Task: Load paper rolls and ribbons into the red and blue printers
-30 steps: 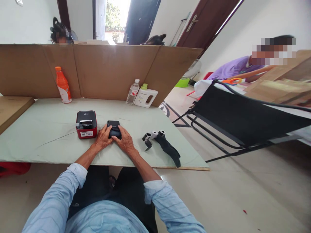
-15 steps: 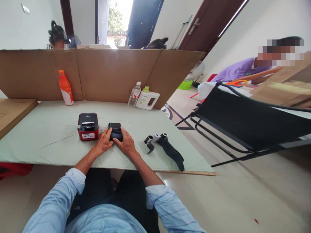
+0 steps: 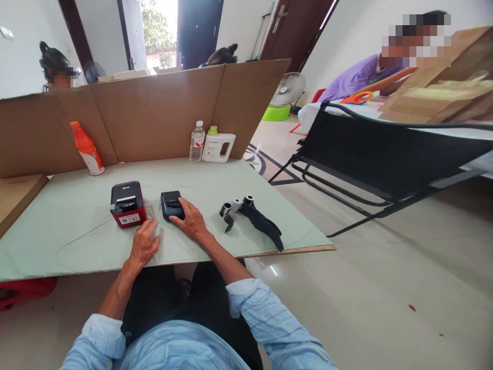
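A small black handheld device with rounded corners, perhaps a portable printer, lies on the pale green tabletop. My right hand grips its right side, thumb at the near edge and fingers along the side. My left hand rests on the table with fingers stretched out and nothing in it. Its fingertips are close to the front right corner of a red and black label printer, which has a white sticker on its front. To the right lie short white and black rolls with a dark strap.
A cardboard screen stands along the back. Before it are an orange bottle, a clear water bottle and a white jug. A cardboard box sits at left. Beyond the table's right edge stands a black folding chair; a person in purple is behind.
My left hand has let go of the black device and moved left and nearer me, beside the label printer. My right hand stays on the device. The view has shifted and tilted slightly.
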Tool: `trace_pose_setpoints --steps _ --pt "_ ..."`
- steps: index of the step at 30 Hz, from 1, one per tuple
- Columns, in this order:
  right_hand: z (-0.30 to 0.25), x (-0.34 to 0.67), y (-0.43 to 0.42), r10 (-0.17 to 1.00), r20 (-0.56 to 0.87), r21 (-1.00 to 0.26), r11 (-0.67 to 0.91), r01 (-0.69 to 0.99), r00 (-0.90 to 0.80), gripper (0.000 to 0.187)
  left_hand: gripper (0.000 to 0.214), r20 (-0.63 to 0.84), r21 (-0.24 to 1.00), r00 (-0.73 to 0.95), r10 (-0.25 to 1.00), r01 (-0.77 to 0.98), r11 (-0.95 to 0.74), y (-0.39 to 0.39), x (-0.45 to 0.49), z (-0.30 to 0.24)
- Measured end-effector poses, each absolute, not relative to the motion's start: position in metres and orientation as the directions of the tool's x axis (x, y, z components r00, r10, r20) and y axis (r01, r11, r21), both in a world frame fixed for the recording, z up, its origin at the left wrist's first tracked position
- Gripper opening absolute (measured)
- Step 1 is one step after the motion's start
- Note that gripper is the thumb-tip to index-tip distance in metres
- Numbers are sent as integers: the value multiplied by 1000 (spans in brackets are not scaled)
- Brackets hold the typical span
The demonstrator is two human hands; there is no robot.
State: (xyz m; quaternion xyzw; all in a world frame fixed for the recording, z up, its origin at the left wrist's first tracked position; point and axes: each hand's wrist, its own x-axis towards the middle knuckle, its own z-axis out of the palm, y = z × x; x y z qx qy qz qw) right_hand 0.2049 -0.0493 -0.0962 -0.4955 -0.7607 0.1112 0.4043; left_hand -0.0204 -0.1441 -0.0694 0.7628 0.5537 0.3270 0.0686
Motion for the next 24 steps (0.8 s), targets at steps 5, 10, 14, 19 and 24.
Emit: trace_pose_setpoints --steps 5,10,14,19,24 --pt "-90 204 -50 850 495 -575 478 664 -184 78 39 450 466 145 881 803 -370 -150 -24 -65" --pt "-87 203 -49 853 488 -573 472 670 -184 79 32 491 473 105 865 802 -366 -154 -28 -68" --pt "-86 202 -48 855 487 -583 469 663 -176 79 30 498 478 98 861 798 -367 -156 -31 -70" --pt "-82 202 -51 860 480 -591 465 659 -176 79 32 481 454 114 870 816 -358 -153 -30 -68" --pt "-78 201 -51 859 488 -608 461 646 -155 81 55 445 419 176 878 826 -378 -120 -15 -57"
